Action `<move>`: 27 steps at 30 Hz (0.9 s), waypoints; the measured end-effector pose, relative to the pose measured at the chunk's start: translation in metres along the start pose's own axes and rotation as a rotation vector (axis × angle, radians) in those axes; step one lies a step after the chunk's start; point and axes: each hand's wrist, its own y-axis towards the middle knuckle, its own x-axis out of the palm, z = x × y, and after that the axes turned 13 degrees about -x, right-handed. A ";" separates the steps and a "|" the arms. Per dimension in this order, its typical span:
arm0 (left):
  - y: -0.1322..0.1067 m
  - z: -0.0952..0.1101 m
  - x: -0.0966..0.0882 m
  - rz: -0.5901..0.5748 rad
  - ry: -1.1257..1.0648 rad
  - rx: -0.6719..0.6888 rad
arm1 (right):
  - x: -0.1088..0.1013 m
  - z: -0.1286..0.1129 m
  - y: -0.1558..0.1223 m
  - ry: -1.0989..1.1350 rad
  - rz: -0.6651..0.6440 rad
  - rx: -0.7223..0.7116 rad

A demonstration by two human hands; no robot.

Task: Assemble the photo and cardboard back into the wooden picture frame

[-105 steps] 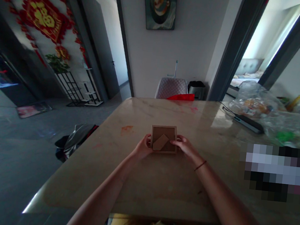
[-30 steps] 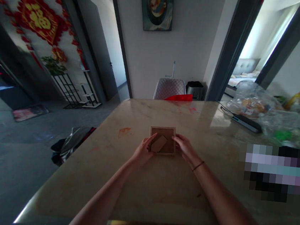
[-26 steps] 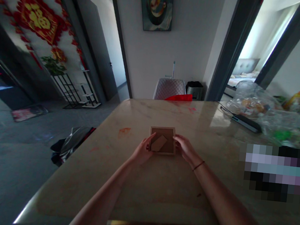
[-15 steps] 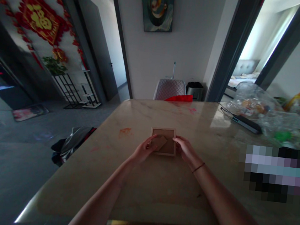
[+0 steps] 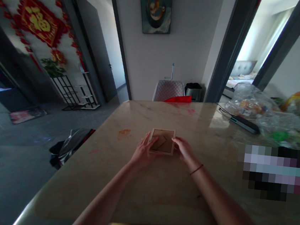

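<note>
A small, shallow wooden frame (image 5: pixel 165 153) with a pale rim and brown inside lies on the table in front of me. Inside it is a flat brown piece (image 5: pixel 160 142) with a pointed right end. My left hand (image 5: pixel 143 150) is at the frame's left side with fingers spread, its thumb reaching over the rim onto the piece. The right edge of the frame is pinched between the thumb and fingers of my right hand (image 5: pixel 184 149); some of those fingers are hidden.
The marble-look table (image 5: pixel 100 179) has orange stains (image 5: pixel 123 133) on its left. A black elongated device (image 5: pixel 245 124) with a cable and clear plastic bags (image 5: pixel 250 101) lie at right. Beyond the far edge stands a quilted chair (image 5: pixel 170 89) with a red item (image 5: pixel 179 98).
My left fingers have opened and spread along the frame's left side. The pointed piece, earlier held in that hand over the frame, now lies inside it. The right hand keeps its place.
</note>
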 end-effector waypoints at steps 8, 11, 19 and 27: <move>0.002 0.006 0.000 0.023 0.195 0.259 | 0.002 0.005 -0.004 0.100 0.054 0.060; 0.004 0.003 0.000 0.012 0.142 0.254 | 0.003 0.006 -0.005 0.111 0.012 0.058; 0.001 0.008 -0.012 0.062 0.154 0.365 | 0.005 0.001 -0.007 0.154 -0.030 0.025; -0.005 0.017 -0.019 0.150 0.141 0.371 | 0.003 -0.004 0.000 0.189 0.021 0.016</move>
